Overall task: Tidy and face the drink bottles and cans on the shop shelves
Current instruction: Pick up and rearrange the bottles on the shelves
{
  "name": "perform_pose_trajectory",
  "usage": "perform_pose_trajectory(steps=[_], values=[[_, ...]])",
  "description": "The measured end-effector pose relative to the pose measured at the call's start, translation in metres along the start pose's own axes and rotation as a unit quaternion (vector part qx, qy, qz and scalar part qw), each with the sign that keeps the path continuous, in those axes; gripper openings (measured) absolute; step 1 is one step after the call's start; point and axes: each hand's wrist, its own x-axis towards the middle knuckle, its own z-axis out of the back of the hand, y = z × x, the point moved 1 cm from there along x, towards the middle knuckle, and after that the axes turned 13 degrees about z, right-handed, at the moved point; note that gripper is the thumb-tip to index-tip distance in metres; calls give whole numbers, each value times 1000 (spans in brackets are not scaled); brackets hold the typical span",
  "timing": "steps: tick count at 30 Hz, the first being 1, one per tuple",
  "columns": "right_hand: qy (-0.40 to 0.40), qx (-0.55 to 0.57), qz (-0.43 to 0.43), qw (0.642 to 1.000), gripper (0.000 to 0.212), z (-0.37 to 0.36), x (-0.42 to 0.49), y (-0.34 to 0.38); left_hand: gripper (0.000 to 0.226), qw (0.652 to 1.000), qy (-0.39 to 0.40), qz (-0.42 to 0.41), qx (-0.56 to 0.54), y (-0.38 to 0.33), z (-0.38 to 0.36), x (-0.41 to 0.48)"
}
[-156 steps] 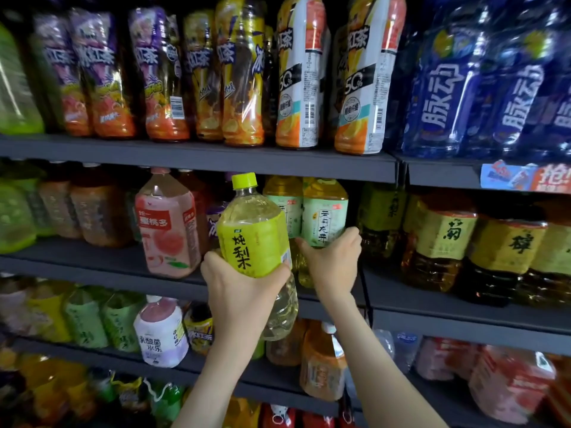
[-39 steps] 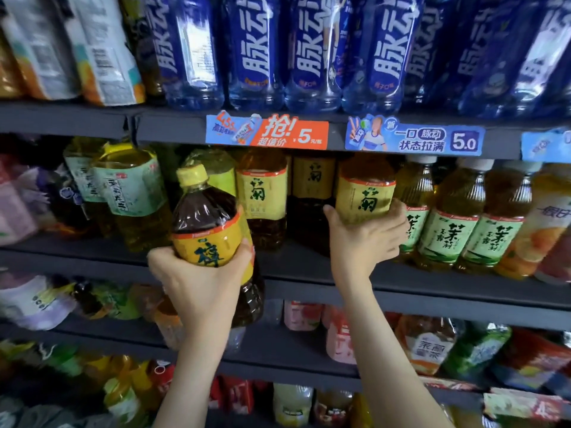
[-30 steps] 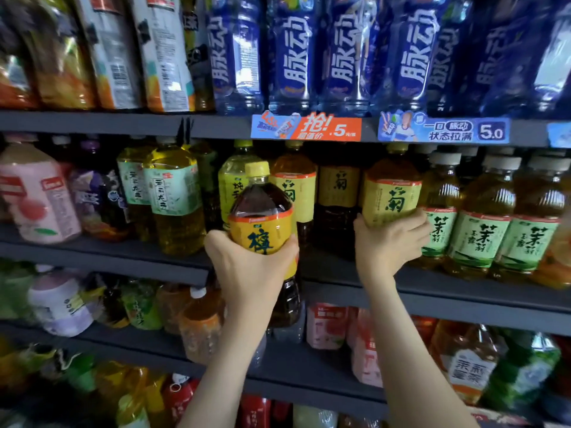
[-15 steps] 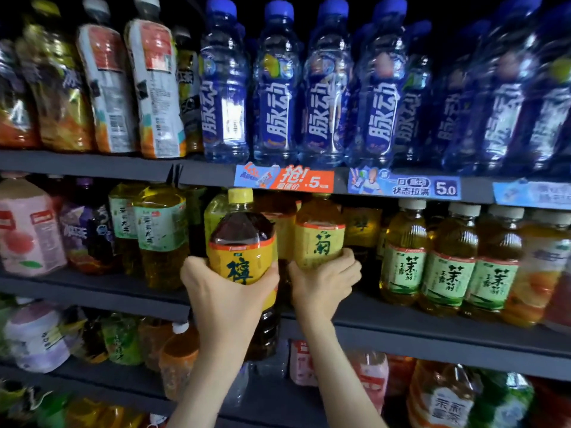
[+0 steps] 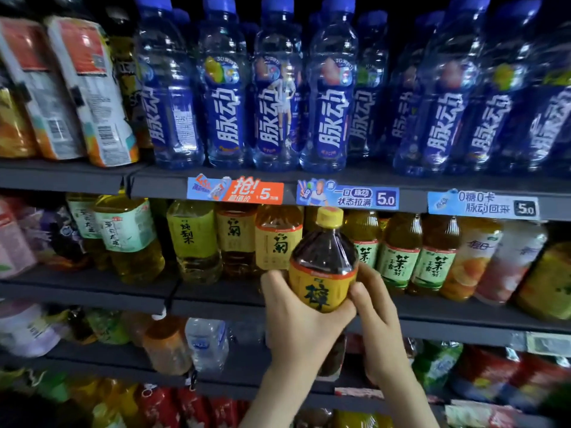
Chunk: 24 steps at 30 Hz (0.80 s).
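Dark-tea bottle (image 5: 323, 264) before shelf edge (image 5: 216, 307) (left hand (image 5: 296, 329), right hand (image 5: 374, 319) gripping)

On the grey metal shelf (image 5: 222, 299) we find the front row packed — yellow-labelled amber bottles (image 5: 276, 245), green-labelled tea bottles (image 5: 398, 261) — free room only before its lip.

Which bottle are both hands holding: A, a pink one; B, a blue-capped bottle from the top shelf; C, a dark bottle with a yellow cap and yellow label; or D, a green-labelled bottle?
C: the left hand and the right hand both grip the dark bottle, whose cap and label are yellow, in front of the middle shelf.
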Motion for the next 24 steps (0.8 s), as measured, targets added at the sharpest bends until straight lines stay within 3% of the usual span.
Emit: perform_pose_trajectory(steps=[2,6,9,16,19,24], values=[[-3,15,-32,999,33,14,5,2,73,1000,15,5,-5,-6,-18,-2],[22,15,-73,997,48,29,20,3,73,1000,21,-9,7,-12,-34,4],[43,30,-90,995,39,32,16,0,73,999,32,-15,30,-2,-34,3],[62,38,-151,986,44,22,10,-22,73,993,25,97,67,14,-27,5],[35,42,-138,989,47,19,27,-20,74,994,4,99,52,1,-34,17],[-26,24,-105,994,29,20,41,-19,75,998,-2,59,18,-8,-60,35]])
